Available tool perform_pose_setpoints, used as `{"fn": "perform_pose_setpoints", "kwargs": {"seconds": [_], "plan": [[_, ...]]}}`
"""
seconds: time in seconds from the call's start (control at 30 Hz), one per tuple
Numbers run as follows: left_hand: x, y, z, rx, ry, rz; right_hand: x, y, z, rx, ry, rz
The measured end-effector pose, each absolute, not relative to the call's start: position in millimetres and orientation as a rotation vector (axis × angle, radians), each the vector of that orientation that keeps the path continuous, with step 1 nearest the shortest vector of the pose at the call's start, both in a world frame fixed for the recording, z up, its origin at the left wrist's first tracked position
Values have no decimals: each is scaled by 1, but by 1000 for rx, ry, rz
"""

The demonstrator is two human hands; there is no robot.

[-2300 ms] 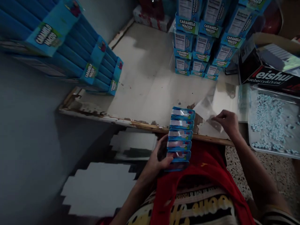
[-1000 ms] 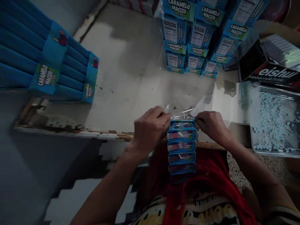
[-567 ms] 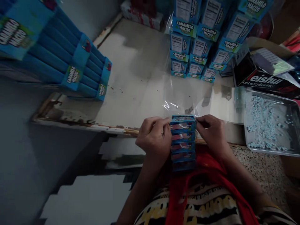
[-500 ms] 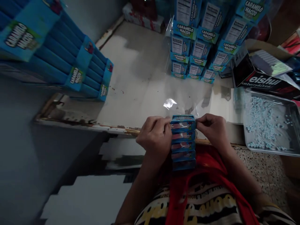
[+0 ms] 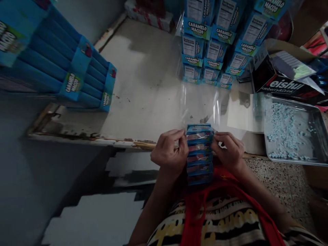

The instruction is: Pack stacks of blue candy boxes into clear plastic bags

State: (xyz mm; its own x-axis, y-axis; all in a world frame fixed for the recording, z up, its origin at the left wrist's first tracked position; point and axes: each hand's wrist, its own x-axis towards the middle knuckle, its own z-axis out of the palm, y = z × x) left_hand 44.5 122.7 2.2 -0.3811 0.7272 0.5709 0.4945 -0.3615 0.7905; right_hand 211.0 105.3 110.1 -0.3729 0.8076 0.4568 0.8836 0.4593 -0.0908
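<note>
The left hand (image 5: 170,149) and right hand (image 5: 229,150) pinch clear film (image 5: 200,102) in narrowed fingers (image 5: 177,133), flanking a stack of blue boxes (image 5: 200,158) at the front edge of the table (image 5: 148,95). To the right, a metal tray (image 5: 297,162) holds pale blue pellets (image 5: 282,124).

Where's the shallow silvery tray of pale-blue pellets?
Head view, right edge: the shallow silvery tray is right of the right hand, just below the black printed cardboard box.

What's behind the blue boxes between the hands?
Clear film over the pale tabletop; farther back, stacked boxes. The near row hides its own far side and whatever it covers.
</note>
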Motion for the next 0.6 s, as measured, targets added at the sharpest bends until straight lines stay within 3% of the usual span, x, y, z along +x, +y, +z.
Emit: {"fn": "perform_pose_setpoints", "kwargs": {"seconds": [0.17, 0.3, 0.43, 0.53, 0.6], "plan": [[20, 97, -12, 2029, 1395, 1738, 238, 106, 99, -1342, -2362, 23], [16, 91, -30, 2126, 1398, 1740, 249, 112, 87, -1246, -2430, 2], [45, 107, -57, 1675, 1505, 1822, 244, 119, 84, -1196, -2494, -84], [68, 115, -71, 1213, 1486, 1690, 241, 120, 81, -1223, -2477, -92], [71, 115, -74, 1216, 1479, 1625, 241, 119, 74, -1252, -2427, -43]]}}
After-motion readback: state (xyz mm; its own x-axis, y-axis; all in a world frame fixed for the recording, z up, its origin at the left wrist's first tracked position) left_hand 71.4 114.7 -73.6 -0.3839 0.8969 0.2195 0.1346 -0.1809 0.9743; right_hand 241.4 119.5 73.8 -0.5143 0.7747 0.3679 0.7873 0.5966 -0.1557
